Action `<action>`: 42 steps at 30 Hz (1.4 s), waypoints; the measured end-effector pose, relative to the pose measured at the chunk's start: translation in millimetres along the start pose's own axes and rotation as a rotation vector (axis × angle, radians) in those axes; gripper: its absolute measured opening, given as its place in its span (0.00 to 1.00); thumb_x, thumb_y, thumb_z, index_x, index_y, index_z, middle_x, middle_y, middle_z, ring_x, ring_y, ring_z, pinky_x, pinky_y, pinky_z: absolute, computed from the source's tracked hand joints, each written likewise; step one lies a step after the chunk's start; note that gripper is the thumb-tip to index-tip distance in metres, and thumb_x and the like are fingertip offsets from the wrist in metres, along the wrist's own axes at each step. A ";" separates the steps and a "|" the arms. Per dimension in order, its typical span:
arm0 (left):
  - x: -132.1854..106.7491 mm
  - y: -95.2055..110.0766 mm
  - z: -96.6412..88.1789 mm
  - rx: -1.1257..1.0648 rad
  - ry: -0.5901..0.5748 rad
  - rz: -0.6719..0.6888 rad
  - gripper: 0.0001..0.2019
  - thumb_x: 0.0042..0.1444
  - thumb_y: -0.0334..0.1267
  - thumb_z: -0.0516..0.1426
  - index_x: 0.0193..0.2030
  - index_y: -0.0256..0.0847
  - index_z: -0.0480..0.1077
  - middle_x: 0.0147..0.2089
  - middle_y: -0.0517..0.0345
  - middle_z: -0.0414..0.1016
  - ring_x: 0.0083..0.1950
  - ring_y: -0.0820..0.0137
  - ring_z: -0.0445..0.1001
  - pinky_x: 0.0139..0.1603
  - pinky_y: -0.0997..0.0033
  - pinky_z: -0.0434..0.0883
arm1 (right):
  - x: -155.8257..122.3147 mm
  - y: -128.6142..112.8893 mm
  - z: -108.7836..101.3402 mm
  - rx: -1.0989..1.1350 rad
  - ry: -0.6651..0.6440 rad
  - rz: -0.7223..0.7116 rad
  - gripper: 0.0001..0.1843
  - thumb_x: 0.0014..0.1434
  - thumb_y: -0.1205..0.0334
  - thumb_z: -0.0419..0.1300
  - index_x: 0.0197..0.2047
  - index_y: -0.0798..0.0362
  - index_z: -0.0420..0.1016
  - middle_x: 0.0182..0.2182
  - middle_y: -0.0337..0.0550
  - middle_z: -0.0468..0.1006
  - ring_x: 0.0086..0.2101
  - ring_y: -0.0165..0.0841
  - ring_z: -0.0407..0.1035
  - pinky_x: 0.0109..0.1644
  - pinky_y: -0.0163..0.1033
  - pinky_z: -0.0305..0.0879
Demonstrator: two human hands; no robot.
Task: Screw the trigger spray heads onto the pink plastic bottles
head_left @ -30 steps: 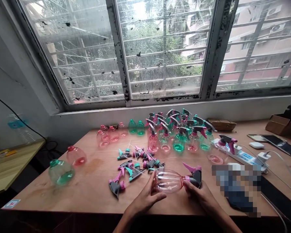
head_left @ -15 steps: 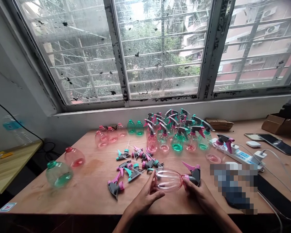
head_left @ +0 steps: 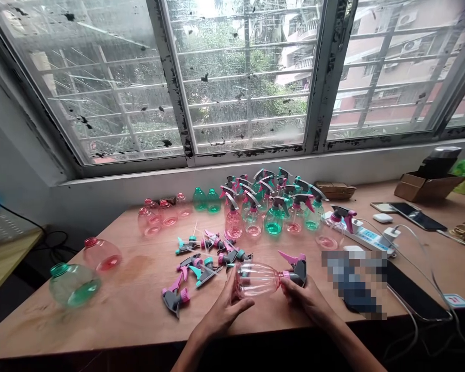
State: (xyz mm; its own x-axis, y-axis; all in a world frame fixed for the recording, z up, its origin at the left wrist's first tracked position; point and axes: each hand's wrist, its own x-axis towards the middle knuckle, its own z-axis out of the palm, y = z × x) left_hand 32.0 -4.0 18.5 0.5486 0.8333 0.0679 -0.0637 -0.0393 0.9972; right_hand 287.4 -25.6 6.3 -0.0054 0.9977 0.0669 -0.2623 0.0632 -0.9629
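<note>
A clear pink spray bottle (head_left: 260, 279) lies on its side above the wooden table (head_left: 132, 320), near the front edge. My left hand (head_left: 225, 308) is closed round its base. My right hand (head_left: 303, 296) grips the grey spray head with the pink trigger (head_left: 296, 266) at the bottle's neck. Several loose spray heads (head_left: 201, 258) lie just left of the bottle. A group of finished pink and green spray bottles (head_left: 273, 206) stands behind it, towards the window.
Open pink bottles (head_left: 158, 217) and green bottles (head_left: 206, 199) stand at the back left. One green bottle (head_left: 73, 284) and one pink bottle (head_left: 101, 254) lie at the left edge. A power strip (head_left: 372, 238), cables, phones (head_left: 416, 216) and a cardboard box (head_left: 422, 185) fill the right side.
The camera has swung right and down, so everything sits further left and lower in view. Both hands keep hold of the same bottle in much the same pose.
</note>
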 end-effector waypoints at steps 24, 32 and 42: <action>1.9 13.9 6.5 0.026 0.037 -0.042 0.60 0.53 0.48 0.70 0.78 0.47 0.29 0.72 0.41 0.60 0.74 0.46 0.56 0.74 0.45 0.53 | 0.9 -5.5 -0.8 0.022 0.010 -0.019 0.23 0.54 0.44 0.72 0.40 0.52 0.71 0.21 0.33 0.75 0.19 0.29 0.65 0.25 0.35 0.60; 1.0 9.6 4.2 0.017 0.013 -0.042 0.58 0.54 0.51 0.68 0.78 0.49 0.30 0.79 0.41 0.47 0.76 0.46 0.53 0.75 0.45 0.53 | -0.4 -4.3 -1.8 0.015 -0.012 -0.013 0.22 0.55 0.46 0.72 0.41 0.52 0.71 0.22 0.33 0.75 0.20 0.29 0.65 0.25 0.35 0.60; 0.1 14.6 6.2 0.086 0.012 0.004 0.57 0.57 0.47 0.67 0.78 0.49 0.29 0.80 0.42 0.44 0.79 0.48 0.44 0.78 0.47 0.42 | -1.5 -6.1 -2.4 -0.019 -0.018 -0.006 0.21 0.56 0.46 0.71 0.41 0.51 0.71 0.23 0.34 0.77 0.20 0.29 0.66 0.27 0.36 0.61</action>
State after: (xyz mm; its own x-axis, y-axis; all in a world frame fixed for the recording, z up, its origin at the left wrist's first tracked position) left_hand 36.2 -7.9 33.3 0.5383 0.8397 0.0717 0.0065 -0.0892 0.9960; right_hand 291.3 -27.4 11.4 -0.0210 0.9968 0.0768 -0.2437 0.0694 -0.9674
